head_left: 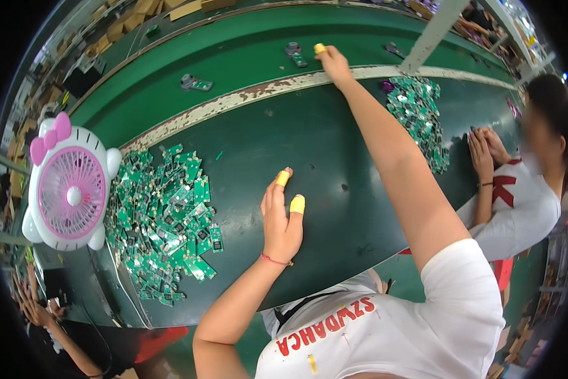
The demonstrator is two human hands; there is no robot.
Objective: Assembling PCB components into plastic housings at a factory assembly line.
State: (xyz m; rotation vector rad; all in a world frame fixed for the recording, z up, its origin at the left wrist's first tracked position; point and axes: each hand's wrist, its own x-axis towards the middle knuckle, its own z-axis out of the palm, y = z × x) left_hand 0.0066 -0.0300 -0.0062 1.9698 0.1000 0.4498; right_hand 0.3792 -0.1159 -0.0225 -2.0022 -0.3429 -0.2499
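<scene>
My left hand point(281, 221) hovers over the dark green worktable point(334, 234), fingers stretched and nothing in them. Yellow covers wrap its thumb and a fingertip. To its left spreads a heap of small green circuit boards point(170, 221). My right arm reaches far across to the green belt point(246, 57) beyond the pale, worn rail. There my right hand point(334, 64) has its fingers curled together, one tip covered in yellow. Whatever it may hold is hidden. Just left of it, on the belt, lies a circuit board with a grey round part point(295, 55).
Another such board with a grey part point(196, 83) lies farther left on the belt. A white and pink fan point(74, 194) stands at the left. A second board heap point(418, 117) sits at the right, near a co-worker's hands point(485, 151). A metal post point(432, 38) rises beside the belt.
</scene>
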